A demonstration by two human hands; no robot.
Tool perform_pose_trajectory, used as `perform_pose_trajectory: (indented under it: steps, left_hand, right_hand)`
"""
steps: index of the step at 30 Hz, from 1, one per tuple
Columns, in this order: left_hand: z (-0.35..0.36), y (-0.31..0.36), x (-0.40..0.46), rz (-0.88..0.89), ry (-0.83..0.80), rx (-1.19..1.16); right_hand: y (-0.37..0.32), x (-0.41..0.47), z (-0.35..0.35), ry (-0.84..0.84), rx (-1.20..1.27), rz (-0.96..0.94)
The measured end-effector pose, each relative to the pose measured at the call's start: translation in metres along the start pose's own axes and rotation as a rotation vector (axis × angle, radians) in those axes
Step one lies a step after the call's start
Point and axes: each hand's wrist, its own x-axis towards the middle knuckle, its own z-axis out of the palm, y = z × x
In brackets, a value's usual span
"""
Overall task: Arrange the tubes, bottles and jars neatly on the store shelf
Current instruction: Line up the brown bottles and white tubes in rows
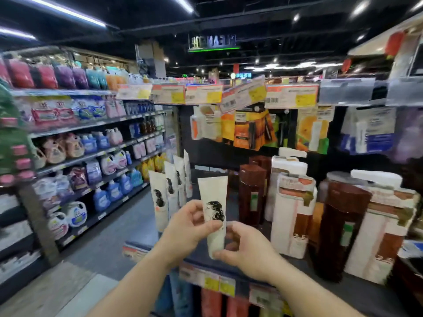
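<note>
Right now a white tube (pixel 214 209) with a dark-haired figure printed on it stands upright between both hands, raised above the shelf (pixel 357 291) edge. Her left hand (pixel 190 227) pinches its middle from one side while the right hand (pixel 242 245) grips the lower end, probably to turn the print forward before setting it down. Just beyond the left hand a row of matching tubes (pixel 170 191) stands waiting; past the right hand are brown bottles (pixel 251 193) and white bottles (pixel 293 211), already lined up

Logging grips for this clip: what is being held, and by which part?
A white tube, held by both hands: left hand at its middle, right hand at its lower end.
</note>
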Motion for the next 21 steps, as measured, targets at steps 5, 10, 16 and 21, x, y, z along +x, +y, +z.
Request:
perform_pose_trajectory:
  steps: [5,10,16,21]
  left_hand:
    - [-0.048,-0.019,0.015,-0.034,-0.015,0.032]
    - [-0.076,-0.026,0.011,-0.022,0.007,0.056]
    - [-0.138,-0.038,0.013,0.067,0.31,0.306]
    - [-0.155,-0.052,0.036,-0.097,0.174,0.377]
  right_hand:
    - [-0.009,0.042,0.048,0.068,-0.052,0.012]
    - [-0.009,0.059,0.066,0.094,-0.104,0.037]
    - [-0.01,0.077,0.076,0.107,-0.113,0.052]
    - [-0.01,0.09,0.085,0.131,-0.118,0.064]
